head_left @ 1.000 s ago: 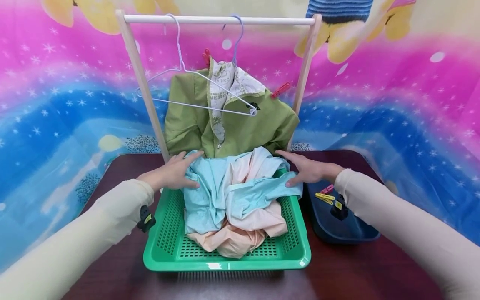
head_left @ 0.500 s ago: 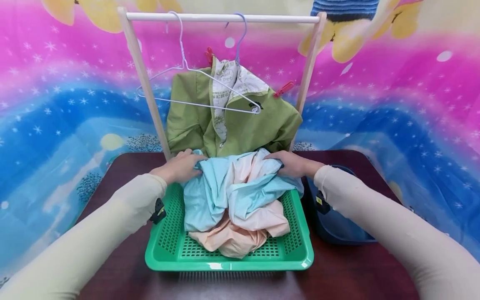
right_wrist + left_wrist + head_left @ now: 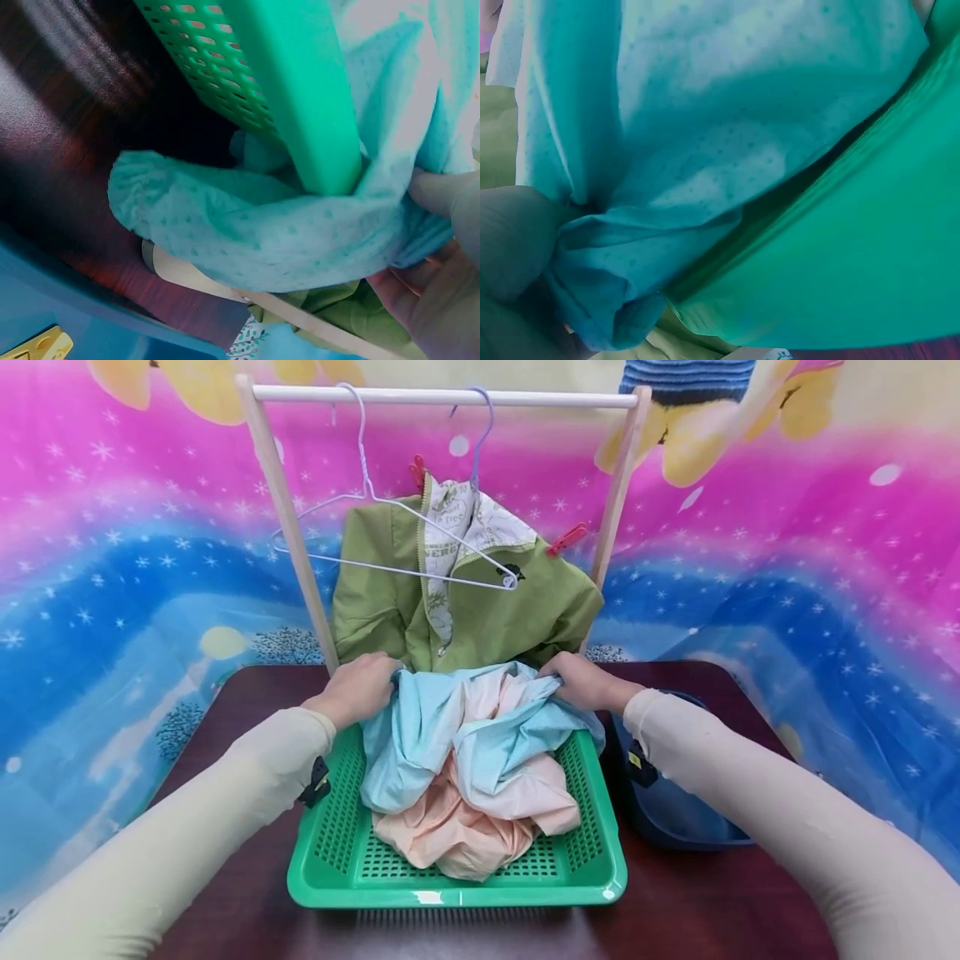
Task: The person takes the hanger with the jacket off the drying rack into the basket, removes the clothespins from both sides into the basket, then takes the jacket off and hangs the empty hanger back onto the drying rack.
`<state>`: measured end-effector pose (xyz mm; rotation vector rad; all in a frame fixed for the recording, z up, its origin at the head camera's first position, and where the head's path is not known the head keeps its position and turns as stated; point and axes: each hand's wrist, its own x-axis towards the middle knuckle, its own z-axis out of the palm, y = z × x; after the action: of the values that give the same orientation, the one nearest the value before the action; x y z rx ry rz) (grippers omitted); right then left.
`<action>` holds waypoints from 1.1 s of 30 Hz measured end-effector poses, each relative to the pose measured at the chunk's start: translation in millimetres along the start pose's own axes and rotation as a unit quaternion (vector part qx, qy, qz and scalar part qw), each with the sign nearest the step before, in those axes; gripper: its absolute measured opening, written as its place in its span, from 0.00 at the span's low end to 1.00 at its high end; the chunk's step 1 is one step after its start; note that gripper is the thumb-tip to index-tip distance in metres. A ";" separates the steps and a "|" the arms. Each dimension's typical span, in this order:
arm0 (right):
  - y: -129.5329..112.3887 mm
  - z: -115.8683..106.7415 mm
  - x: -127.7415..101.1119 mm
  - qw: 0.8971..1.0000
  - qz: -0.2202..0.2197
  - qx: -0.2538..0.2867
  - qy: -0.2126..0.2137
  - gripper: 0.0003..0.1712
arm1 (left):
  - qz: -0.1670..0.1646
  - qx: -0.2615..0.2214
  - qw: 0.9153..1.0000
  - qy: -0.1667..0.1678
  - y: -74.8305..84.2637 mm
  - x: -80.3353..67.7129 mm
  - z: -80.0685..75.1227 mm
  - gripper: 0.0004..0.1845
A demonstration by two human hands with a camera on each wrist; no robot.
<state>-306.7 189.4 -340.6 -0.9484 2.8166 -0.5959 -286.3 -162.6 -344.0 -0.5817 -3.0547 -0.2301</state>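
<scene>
A light blue and peach garment (image 3: 420, 735) lies bunched in the green basket (image 3: 457, 895), its far edge draped over the basket's back rim. At its far left corner my left hand (image 3: 362, 687) pinches the blue cloth; in the left wrist view a fold of dotted cloth (image 3: 622, 262) bunches against the fingers. On the far right, my right hand (image 3: 581, 681) grips the cloth between thumb and fingers. The right wrist view shows a sleeve with a gathered cuff (image 3: 139, 191) hanging outside the basket rim (image 3: 307, 97).
Behind the basket stands a rack (image 3: 450, 395) with a bare white hanger (image 3: 366, 485) and a green jacket (image 3: 517, 610) on a blue hanger (image 3: 480, 435). Red clothes pegs (image 3: 568, 538) clip the jacket. A dark blue bin (image 3: 686, 810) holding a yellow peg (image 3: 41, 346) sits right of the basket.
Both hands, spread open at the garment's sides a second ago, have moved inward and closed on its far corners. The blue cloth at the left has been drawn up slightly.
</scene>
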 end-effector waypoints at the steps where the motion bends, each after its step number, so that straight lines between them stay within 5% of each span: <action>1: -0.9 0.3 0.9 1.000 0.001 -0.007 0.008 0.16 | 0.001 0.002 1.000 0.005 0.0 0.4 0.0 0.19; 7: -5.7 -0.8 2.5 0.998 0.026 -0.021 0.058 0.14 | -0.009 0.001 1.000 0.029 -1.1 -0.3 -3.4 0.20; 17: -20.5 -15.5 -1.8 0.987 0.069 0.072 0.128 0.15 | -0.049 -0.069 0.994 0.067 5.0 -7.5 -25.4 0.20; 25: -51.6 -25.5 -3.3 0.958 0.120 0.119 0.232 0.18 | -0.057 -0.147 0.980 0.123 29.5 -13.9 -48.3 0.14; 33: -87.1 -38.3 -5.7 0.916 0.127 0.215 0.315 0.18 | -0.061 -0.247 0.951 0.177 46.1 -21.0 -66.2 0.13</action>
<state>-262.2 142.1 -270.8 -0.3287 3.0099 -1.6382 -250.1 -137.7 -273.1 -0.3122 -2.6731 -1.0027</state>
